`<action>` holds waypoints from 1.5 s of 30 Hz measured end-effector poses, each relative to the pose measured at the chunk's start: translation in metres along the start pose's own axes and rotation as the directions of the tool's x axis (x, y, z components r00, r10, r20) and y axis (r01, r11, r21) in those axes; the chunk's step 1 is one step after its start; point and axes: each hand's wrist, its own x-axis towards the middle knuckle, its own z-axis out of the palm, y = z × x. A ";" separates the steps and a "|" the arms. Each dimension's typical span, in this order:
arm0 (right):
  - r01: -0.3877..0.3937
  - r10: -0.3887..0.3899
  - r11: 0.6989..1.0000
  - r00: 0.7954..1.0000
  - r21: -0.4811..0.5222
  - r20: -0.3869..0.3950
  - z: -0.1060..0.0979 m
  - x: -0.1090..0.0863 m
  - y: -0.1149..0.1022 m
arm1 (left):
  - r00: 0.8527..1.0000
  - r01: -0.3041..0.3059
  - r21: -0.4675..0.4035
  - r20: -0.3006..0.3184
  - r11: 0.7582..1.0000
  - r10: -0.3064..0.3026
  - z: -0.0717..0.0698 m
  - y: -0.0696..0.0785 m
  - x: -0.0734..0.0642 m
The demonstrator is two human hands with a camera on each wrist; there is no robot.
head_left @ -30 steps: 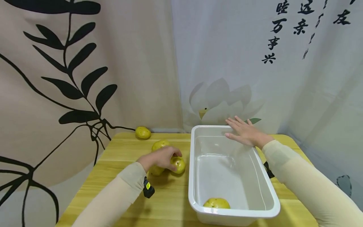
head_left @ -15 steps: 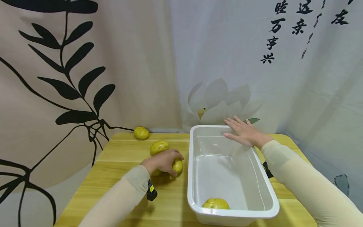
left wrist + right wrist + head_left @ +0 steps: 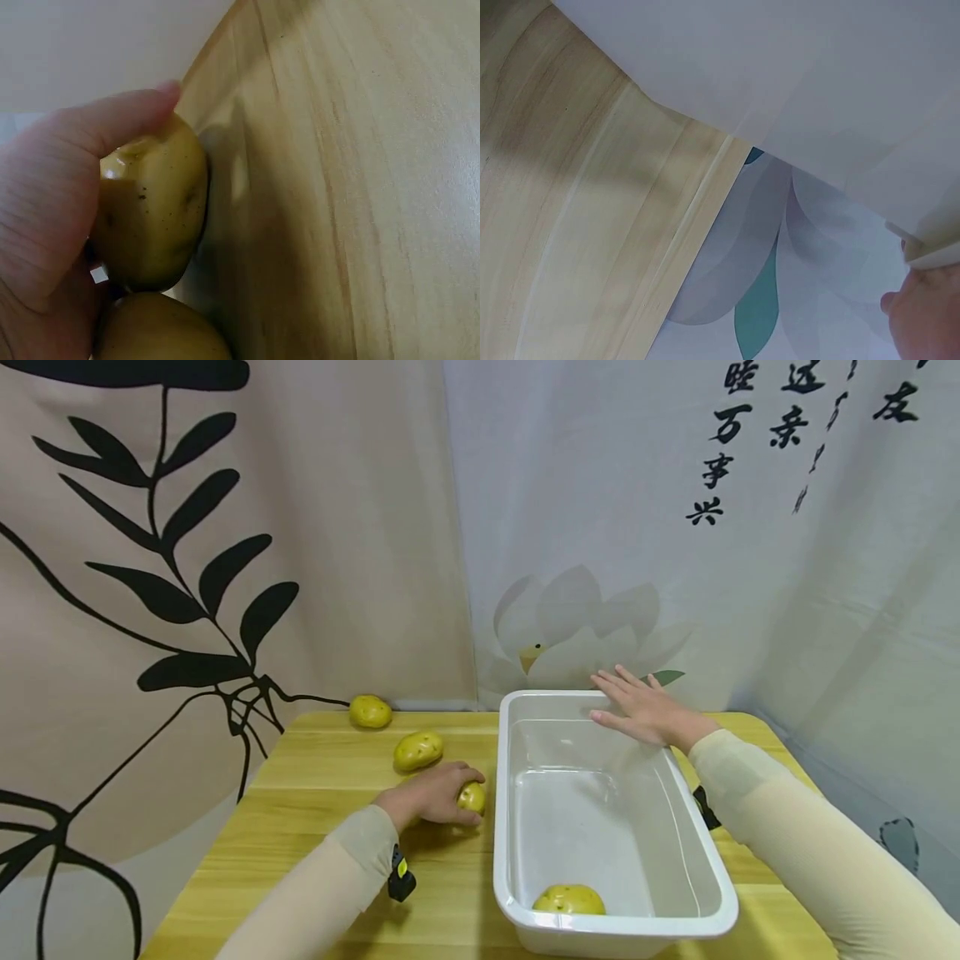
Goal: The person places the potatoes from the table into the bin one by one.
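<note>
My left hand curls round a yellow potato on the table, left of the white tub. In the left wrist view the thumb lies over that potato, and a second potato sits right beside it, mostly hidden by the hand in the head view. My right hand rests on the tub's far right rim, fingers straight and spread. Only part of this hand shows at the rim in the right wrist view. One potato lies inside the tub at the near end.
Behind the left hand lies another potato, and one more sits near the table's back left edge. The wooden table ends at a printed curtain behind.
My left hand has closed more around the potato beside the tub and shifted slightly right. The right hand stays on the rim. The view has turned slightly.
</note>
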 end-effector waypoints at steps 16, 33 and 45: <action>-0.006 0.006 1.000 1.000 -0.011 0.001 -0.001 -0.002 -0.002 | 0.997 0.009 0.139 -0.075 0.990 0.001 0.006 0.002 0.001; 0.001 -0.001 1.000 1.000 -0.002 0.000 -0.004 -0.001 -0.002 | 0.991 0.006 0.161 -0.133 0.987 0.015 0.014 0.000 0.004; 0.001 -0.001 1.000 1.000 -0.002 0.010 -0.002 0.000 0.000 | 0.990 0.009 0.085 -0.141 0.996 0.003 0.014 -0.003 0.005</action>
